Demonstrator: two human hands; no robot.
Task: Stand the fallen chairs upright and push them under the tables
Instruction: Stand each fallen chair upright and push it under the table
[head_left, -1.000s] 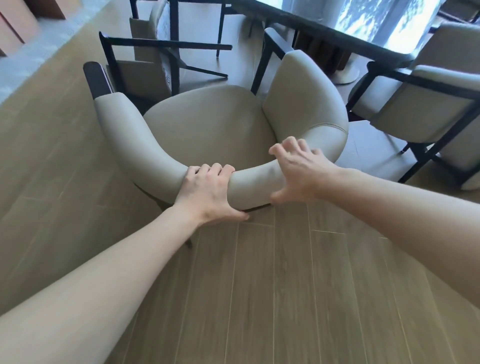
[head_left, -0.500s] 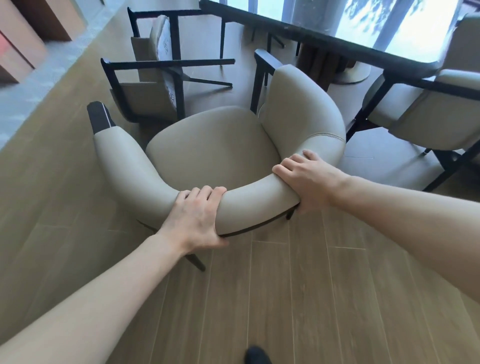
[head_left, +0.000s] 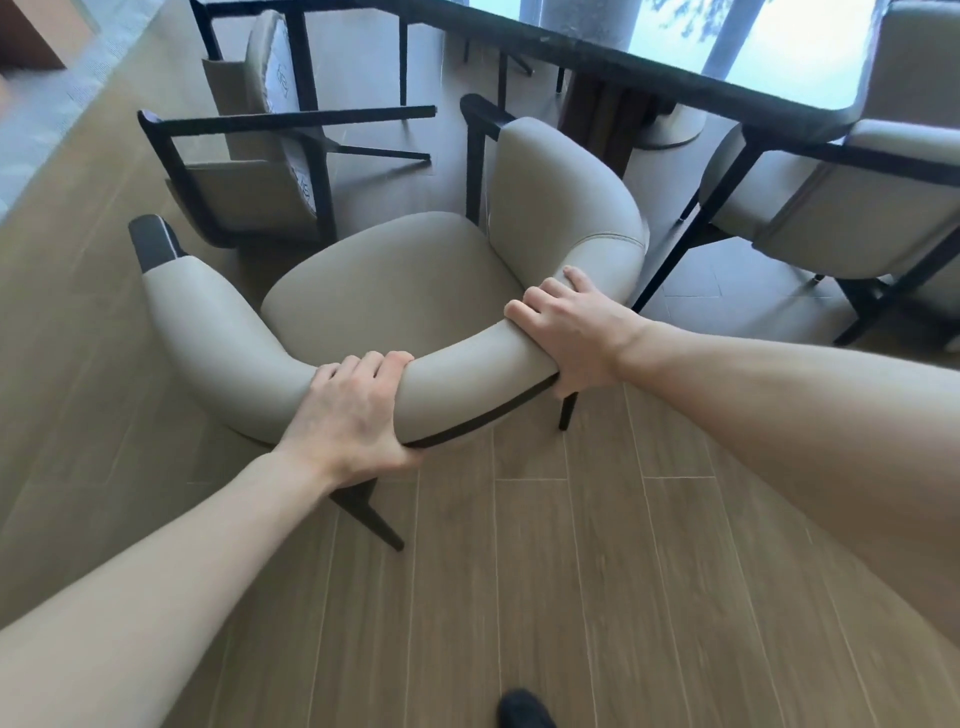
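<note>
Chair (head_left: 395, 296) in beige upholstery stands upright on the wood floor (head_left: 519, 597), its open front facing the dark table (head_left: 675, 78) but not tucked under it. Left hand (head_left: 353, 415) is wrapped around the curved backrest, fingers over the top and thumb underneath at the dark trim. Right hand (head_left: 576, 332) grips the same backrest further round, near the right armrest. Second chair (head_left: 260, 156) lies tipped on its side just beyond, legs sticking out sideways. Third chair (head_left: 852, 208) sits upright at the table's right. Dark shoe tip (head_left: 524, 709) pokes in at the bottom edge.
</note>
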